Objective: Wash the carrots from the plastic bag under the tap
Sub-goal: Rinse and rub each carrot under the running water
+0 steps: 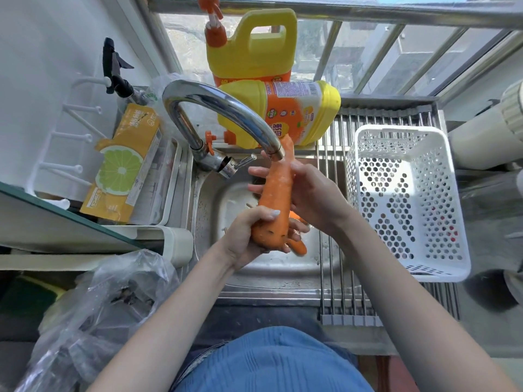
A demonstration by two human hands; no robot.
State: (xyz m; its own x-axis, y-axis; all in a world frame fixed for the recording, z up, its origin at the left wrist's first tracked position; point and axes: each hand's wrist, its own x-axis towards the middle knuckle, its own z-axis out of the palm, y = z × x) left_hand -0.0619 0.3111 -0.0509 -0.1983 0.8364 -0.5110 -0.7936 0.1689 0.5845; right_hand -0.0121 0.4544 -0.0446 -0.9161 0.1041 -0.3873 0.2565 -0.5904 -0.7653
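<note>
A large orange carrot [276, 190] is held over the steel sink [215, 210], its thin end just under the chrome tap's spout [226, 108]. My left hand [249, 236] grips the carrot's thick lower end. My right hand [311, 193] wraps around the carrot's upper half, fingers showing on its far side. Another carrot [298, 246] lies in the sink below my hands, mostly hidden. A crumpled clear plastic bag [107, 301] sits on the counter at the lower left.
A white perforated basket [407, 199] stands on a roll-up metal rack [334, 278] across the sink's right side. Two yellow detergent bottles [254, 52] stand and lie behind the tap. A lemon-printed packet [127, 165] sits left in a tray.
</note>
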